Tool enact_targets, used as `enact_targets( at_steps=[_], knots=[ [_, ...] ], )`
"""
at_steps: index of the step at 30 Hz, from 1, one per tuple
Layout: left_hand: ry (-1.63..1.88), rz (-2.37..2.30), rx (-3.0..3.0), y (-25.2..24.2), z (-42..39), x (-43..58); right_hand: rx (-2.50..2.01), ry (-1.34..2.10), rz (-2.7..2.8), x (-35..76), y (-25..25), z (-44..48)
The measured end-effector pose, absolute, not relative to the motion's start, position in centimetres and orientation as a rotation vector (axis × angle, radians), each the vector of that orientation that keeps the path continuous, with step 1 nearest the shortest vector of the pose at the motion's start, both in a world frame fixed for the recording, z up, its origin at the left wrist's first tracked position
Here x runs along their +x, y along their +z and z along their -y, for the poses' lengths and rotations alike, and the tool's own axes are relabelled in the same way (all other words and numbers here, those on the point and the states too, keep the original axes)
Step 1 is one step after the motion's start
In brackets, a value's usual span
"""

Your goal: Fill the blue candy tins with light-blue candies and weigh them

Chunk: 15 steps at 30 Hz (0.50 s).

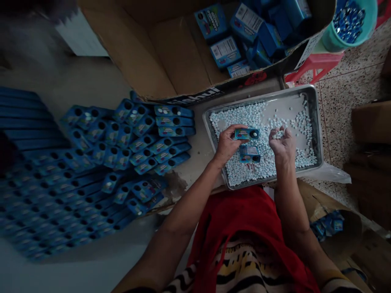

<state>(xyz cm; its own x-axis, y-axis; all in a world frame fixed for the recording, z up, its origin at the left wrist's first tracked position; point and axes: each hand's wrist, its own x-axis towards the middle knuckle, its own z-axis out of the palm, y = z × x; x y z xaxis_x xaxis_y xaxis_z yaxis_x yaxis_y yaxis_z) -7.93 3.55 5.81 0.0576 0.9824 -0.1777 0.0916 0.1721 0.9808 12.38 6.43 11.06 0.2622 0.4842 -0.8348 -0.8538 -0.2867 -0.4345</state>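
Note:
My left hand (227, 142) grips a small blue box (247, 134) with a round hole in its face, held over a metal tray (317, 122) of small white pellets (244, 171). My right hand (282, 143) is cupped palm up beside it, closed loosely round a few white pellets. A second blue box (249, 154) lies on the pellets just below the held one, between my two hands.
Rows of flat blue boxes with holes (128, 142) cover the table to the left. A big cardboard carton (183, 53) holding filled blue boxes (244, 28) stands behind the tray. A teal bucket (351, 24) sits on a red stool (314, 65) at top right. More cartons stand right.

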Motion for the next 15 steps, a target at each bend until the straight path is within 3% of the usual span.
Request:
enact_targets(
  at_steps=[5, 11, 15],
  knots=[
    [0.999, -1.176, 1.054, 4.5, -3.2, -7.3, -1.402, 1.433, -0.376, 13.4, 11.0, -3.5],
    [0.969, -1.341, 1.198, 5.4, -3.0, -7.5, -1.225, 1.430, 0.238, 11.5, 13.5, -3.2],
    [0.967, -1.394, 1.320, 6.8, -3.2, -7.6, -1.348, 1.362, 0.766, 9.4, 14.3, -4.0]
  ],
)
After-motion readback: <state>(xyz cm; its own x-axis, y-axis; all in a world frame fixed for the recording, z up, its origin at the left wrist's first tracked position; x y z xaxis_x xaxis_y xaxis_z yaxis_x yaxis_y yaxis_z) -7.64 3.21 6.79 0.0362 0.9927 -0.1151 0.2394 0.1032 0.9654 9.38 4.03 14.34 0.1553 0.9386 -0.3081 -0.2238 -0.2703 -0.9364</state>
